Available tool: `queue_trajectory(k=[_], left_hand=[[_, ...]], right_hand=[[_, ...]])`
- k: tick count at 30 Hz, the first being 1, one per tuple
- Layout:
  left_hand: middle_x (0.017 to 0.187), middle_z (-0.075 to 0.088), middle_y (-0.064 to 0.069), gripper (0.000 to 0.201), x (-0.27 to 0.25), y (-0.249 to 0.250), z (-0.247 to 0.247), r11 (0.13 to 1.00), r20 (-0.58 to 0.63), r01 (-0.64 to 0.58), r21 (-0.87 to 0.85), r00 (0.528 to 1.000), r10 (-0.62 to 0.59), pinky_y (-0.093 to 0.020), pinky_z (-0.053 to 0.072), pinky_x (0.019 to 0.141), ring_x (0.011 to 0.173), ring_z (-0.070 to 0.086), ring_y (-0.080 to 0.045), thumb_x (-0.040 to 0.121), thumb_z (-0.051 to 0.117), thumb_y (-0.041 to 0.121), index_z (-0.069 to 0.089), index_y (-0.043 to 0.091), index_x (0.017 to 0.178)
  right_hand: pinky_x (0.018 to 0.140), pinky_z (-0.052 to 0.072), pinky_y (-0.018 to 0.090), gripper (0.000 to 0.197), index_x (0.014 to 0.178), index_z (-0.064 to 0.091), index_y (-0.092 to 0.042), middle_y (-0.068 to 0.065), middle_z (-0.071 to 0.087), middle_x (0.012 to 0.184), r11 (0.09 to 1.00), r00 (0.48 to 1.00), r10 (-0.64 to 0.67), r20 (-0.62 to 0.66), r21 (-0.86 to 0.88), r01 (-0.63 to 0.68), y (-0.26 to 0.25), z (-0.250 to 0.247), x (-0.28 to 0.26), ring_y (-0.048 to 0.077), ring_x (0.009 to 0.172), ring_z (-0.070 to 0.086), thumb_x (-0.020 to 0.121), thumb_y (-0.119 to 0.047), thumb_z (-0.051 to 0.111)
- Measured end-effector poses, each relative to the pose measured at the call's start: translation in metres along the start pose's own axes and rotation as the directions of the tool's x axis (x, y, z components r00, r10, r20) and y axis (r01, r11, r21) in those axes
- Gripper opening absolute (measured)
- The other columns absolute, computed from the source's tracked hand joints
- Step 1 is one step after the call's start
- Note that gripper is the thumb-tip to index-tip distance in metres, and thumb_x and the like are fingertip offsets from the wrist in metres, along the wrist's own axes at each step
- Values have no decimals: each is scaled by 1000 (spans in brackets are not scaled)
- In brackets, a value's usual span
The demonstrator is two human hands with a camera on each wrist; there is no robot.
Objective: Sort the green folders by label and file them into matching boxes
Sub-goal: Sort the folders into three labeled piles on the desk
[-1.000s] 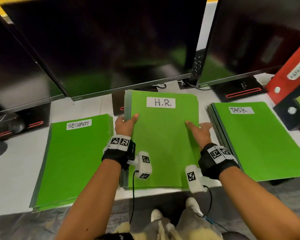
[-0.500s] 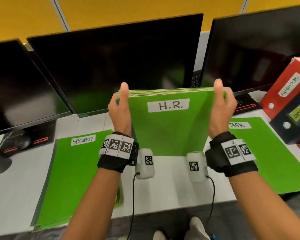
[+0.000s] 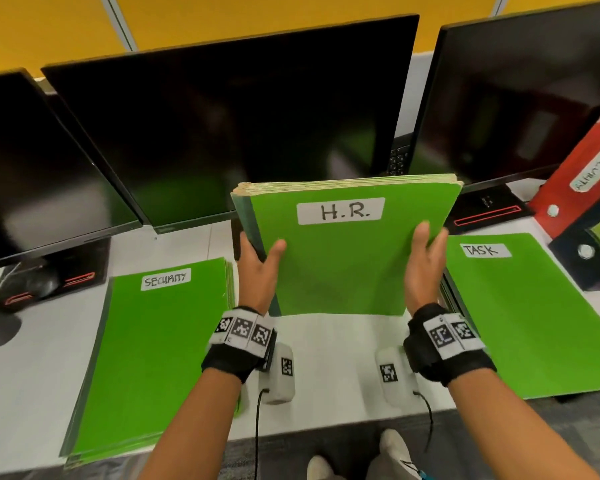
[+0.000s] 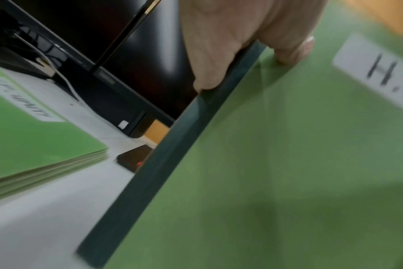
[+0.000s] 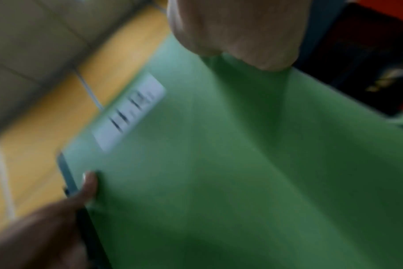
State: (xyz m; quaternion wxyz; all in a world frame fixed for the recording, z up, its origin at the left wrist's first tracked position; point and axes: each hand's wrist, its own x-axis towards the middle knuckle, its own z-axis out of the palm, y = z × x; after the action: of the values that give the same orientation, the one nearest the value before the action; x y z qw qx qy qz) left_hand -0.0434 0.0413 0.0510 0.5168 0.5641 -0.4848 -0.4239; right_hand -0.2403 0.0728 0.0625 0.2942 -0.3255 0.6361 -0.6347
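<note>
Two hands: both grip one thick stack of green card folders labelled H.R. (image 3: 347, 251), standing upright on its lower edge on the white desk (image 3: 326, 348).
Left hand (image 3: 257, 268): thumb lies on the front cover, fingers curl behind the dark green spine; the left wrist view shows that spine (image 4: 173, 154) pinched under the thumb.
Right hand (image 3: 425, 268): closed on the opposite side edge, thumb in front, fingers hidden behind the stack; the right wrist view is blurred.
Left of the grip: flat pile of green folders labelled SECURITY (image 3: 153, 355), just beside the left wrist, apart from the held stack.
Right of the grip: flat pile of green folders labelled TASK (image 3: 534, 323), its near edge close to the right wrist.
Behind the grip: wide black monitor (image 3: 229, 133) rises directly past the stack's top edge; a second black monitor (image 3: 534, 98) stands to the right, another (image 3: 32, 168) to the left.
Far right of the grip: red box file marked SECURITY (image 3: 575, 188), with a dark box file bearing a yellow-green label (image 3: 593, 251) in front of it; both stand beyond the TASK pile.
Below the grip: white wrist-worn camera units (image 3: 278, 372) hang over the bare desk.
</note>
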Motion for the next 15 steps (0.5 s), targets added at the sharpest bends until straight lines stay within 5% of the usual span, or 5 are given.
queue_trajectory(k=[2,6,9,15], left_hand=[[141,45,-14,83,-3,-19,-1,996,19,26,84,999,-28,-45,37,109,131,44,-28,81,65,28,19,-1,145],[138,47,-17,66,1,-31,4,974,-2,39,222,999,-39,-31,38,104,128,46,-29,90,57,9,21,-5,143],[136,49,-16,57,5,-30,13,948,1,81,307,996,-85,-26,37,99,125,48,-28,91,56,13,30,-1,139],[135,49,-19,50,-8,-49,41,781,43,333,529,908,-416,-34,39,99,125,47,-32,92,56,25,40,0,131]], right_hand=[[109,18,20,67,147,5,0,13,12,156,990,992,101,77,-104,-92,30,-5,-9,19,143,17,98,-30,39],[82,26,4,58,137,25,6,12,45,133,969,991,93,98,-240,-67,47,-13,-9,25,125,43,92,-15,54],[87,38,18,49,128,34,4,8,51,119,947,994,76,79,-319,-47,55,-20,2,17,106,49,90,-19,58],[113,27,46,66,139,24,-1,20,36,145,844,966,247,76,-508,-175,90,-49,4,33,135,35,87,-16,61]])
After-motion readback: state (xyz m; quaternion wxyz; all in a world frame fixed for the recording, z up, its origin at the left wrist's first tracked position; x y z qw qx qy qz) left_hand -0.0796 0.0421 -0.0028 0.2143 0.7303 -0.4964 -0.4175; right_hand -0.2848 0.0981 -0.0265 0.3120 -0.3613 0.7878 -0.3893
